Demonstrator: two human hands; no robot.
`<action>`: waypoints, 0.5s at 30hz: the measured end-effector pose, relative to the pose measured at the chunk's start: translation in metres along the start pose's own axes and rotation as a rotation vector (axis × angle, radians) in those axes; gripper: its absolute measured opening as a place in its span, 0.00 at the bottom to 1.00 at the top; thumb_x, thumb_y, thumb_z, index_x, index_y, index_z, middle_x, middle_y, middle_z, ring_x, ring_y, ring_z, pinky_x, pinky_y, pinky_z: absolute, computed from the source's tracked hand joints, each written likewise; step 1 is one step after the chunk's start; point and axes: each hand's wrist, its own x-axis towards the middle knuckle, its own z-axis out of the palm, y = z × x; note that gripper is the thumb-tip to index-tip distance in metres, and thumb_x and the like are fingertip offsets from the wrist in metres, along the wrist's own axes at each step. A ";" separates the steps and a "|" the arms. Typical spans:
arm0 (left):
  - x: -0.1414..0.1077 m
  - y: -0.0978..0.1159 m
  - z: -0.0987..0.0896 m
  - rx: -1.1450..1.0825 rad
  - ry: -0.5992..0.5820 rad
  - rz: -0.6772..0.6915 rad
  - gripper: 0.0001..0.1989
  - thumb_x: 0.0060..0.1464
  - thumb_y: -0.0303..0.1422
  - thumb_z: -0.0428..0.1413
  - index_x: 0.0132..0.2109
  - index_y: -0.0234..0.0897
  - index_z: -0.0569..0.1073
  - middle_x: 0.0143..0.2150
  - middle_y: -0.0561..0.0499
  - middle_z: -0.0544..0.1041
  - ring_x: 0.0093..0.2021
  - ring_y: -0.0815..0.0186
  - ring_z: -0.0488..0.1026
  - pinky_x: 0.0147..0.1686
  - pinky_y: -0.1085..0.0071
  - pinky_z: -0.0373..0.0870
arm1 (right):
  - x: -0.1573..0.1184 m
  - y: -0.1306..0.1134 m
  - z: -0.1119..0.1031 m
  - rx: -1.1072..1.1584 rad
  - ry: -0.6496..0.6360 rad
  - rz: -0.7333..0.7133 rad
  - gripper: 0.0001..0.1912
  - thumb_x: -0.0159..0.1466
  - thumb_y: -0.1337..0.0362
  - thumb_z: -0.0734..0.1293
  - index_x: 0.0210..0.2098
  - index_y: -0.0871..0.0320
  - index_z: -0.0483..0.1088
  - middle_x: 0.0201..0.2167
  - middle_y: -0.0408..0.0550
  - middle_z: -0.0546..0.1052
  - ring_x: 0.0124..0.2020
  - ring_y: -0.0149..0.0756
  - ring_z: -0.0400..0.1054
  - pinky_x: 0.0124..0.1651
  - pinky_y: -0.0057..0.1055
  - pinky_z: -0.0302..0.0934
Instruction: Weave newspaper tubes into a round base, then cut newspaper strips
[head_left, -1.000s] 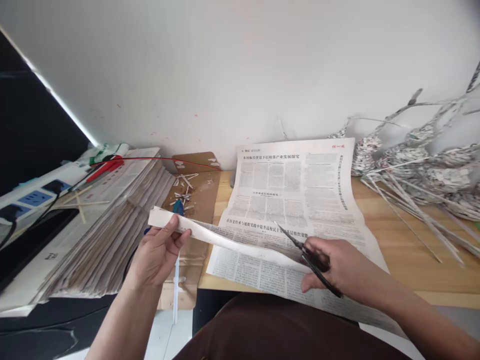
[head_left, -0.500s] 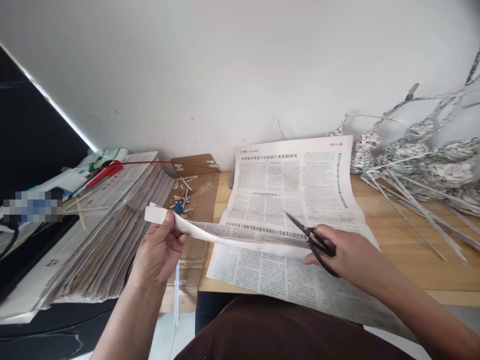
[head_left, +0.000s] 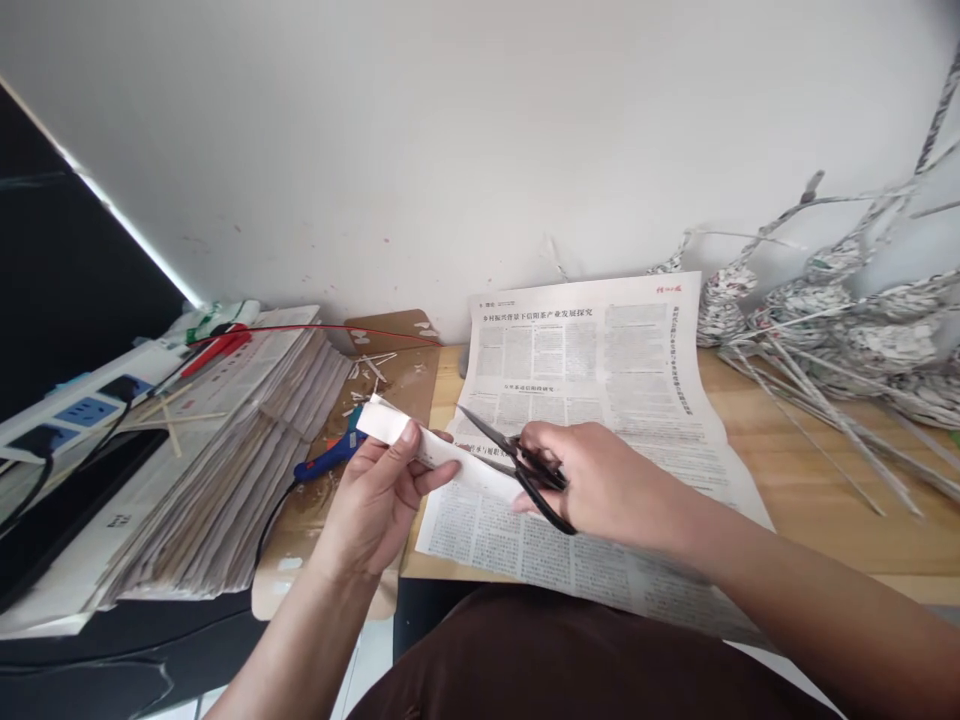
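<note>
My left hand (head_left: pixel 390 480) pinches one end of a folded newspaper strip (head_left: pixel 480 477), thumb on top. Black scissors (head_left: pixel 525 465) are in my right hand (head_left: pixel 592 480), their blades parted and pointing up and left, with the lower blade in the strip's fold. The strip runs from my left fingers to my right fingertips. Under both hands a large printed newspaper sheet (head_left: pixel 562 350) lies over the wooden table, its lower edge hanging over the front.
At the left are a tall newspaper stack (head_left: pixel 225 480), a white power strip (head_left: pixel 82 410) and a red-handled tool (head_left: pixel 217 350). A blue glue gun (head_left: pixel 326 455) rests on brown cardboard (head_left: pixel 416 375). Woven paper pieces (head_left: pixel 847 330) and thin paper sticks (head_left: pixel 840 440) lie at the right.
My left hand has moved right and my right hand left, bringing them closer together. The scissors have slid along the strip toward my left hand. The blue glue gun has come into fuller view.
</note>
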 end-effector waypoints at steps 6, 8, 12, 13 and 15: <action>0.010 -0.002 -0.018 0.079 0.090 0.130 0.16 0.39 0.28 0.72 0.35 0.34 0.75 0.30 0.55 0.77 0.29 0.73 0.75 0.27 0.81 0.76 | -0.003 0.025 0.003 0.039 -0.069 0.067 0.09 0.61 0.62 0.68 0.39 0.56 0.67 0.32 0.44 0.75 0.30 0.31 0.66 0.32 0.28 0.55; 0.016 -0.001 -0.028 0.160 0.105 0.203 0.17 0.38 0.27 0.72 0.36 0.35 0.75 0.30 0.56 0.76 0.27 0.74 0.73 0.23 0.84 0.71 | -0.006 0.029 -0.002 0.037 -0.096 0.096 0.09 0.60 0.61 0.68 0.38 0.56 0.66 0.31 0.43 0.74 0.29 0.31 0.64 0.31 0.27 0.54; 0.021 0.009 -0.042 0.521 0.125 0.349 0.18 0.41 0.29 0.70 0.42 0.39 0.79 0.34 0.50 0.78 0.32 0.68 0.75 0.28 0.79 0.71 | -0.010 0.027 -0.007 0.016 -0.123 0.088 0.07 0.62 0.61 0.67 0.35 0.56 0.64 0.28 0.42 0.72 0.26 0.29 0.61 0.28 0.27 0.50; 0.020 0.012 -0.042 0.640 0.133 0.417 0.17 0.41 0.29 0.70 0.42 0.40 0.80 0.38 0.48 0.80 0.39 0.64 0.76 0.34 0.75 0.74 | -0.010 0.026 -0.007 0.010 -0.127 0.075 0.07 0.62 0.61 0.66 0.35 0.56 0.64 0.28 0.42 0.72 0.26 0.29 0.60 0.28 0.27 0.50; 0.017 0.018 -0.038 0.873 0.109 0.602 0.14 0.43 0.29 0.69 0.40 0.44 0.81 0.48 0.46 0.79 0.57 0.52 0.70 0.49 0.64 0.72 | -0.009 0.025 -0.005 -0.001 -0.137 0.050 0.06 0.62 0.61 0.66 0.34 0.57 0.65 0.28 0.42 0.72 0.26 0.29 0.60 0.28 0.27 0.49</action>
